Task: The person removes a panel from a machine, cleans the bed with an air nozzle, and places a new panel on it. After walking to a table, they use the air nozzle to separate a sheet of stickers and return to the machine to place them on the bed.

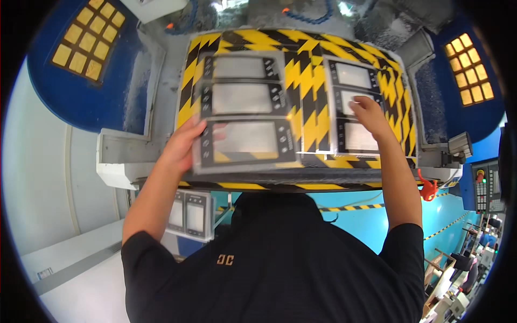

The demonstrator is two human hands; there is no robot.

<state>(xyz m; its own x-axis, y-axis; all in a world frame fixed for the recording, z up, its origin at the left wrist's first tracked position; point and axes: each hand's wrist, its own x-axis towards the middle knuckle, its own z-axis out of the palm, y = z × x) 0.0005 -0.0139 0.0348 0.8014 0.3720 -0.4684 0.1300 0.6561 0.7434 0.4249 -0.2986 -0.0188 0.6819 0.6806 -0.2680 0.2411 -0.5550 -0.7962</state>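
Observation:
My left hand [184, 144] grips the left edge of a clear sheet printed with three black window frames [245, 117]. The thumb lies at the edge, and fingertips show through the sheet from beneath. The sheet is slightly blurred and its near end appears raised over the striped bed. On the right, a second similar clear sheet [351, 154] lies on the yellow-and-black striped bed [308, 105]. Over its middle window is my right hand [370, 116], fingers bent, thumb and forefinger apart, holding nothing visible. Whether it touches the sheet cannot be made out.
Blue machine walls with yellow-lit windows [89, 39] flank the bed. Blue coolant hoses [309, 19] lie beyond it. At the right front hangs a red nozzle [428, 189], near a control panel [487, 185]. More framed sheets [189, 213] stand below the bed's left front.

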